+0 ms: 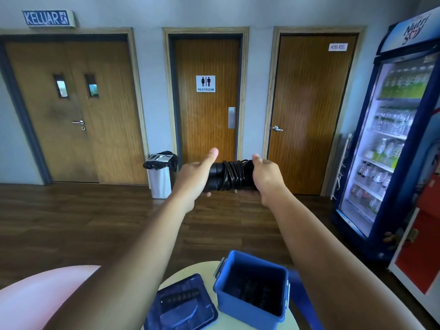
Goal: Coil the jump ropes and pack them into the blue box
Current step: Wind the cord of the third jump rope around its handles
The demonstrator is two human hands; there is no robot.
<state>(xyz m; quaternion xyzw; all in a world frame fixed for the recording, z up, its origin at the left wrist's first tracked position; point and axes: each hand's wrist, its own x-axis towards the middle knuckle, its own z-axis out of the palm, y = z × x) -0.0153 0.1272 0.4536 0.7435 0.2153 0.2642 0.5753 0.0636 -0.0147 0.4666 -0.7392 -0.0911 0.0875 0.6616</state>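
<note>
Over the round tabletop (207, 267) the blue box (252, 306) stands open, its lid (181, 303) just beside it and dark coils apparently inside. I hold the wound jump rope (234, 175) well above it, the left hand (192, 179) with fingers (207, 194) curled beneath the handle end and thumb raised, the right hand (266, 175) clamped on the other end. My judgement: pinch the wraps tight, lower the bundle level, and seat it without loosening.
</note>
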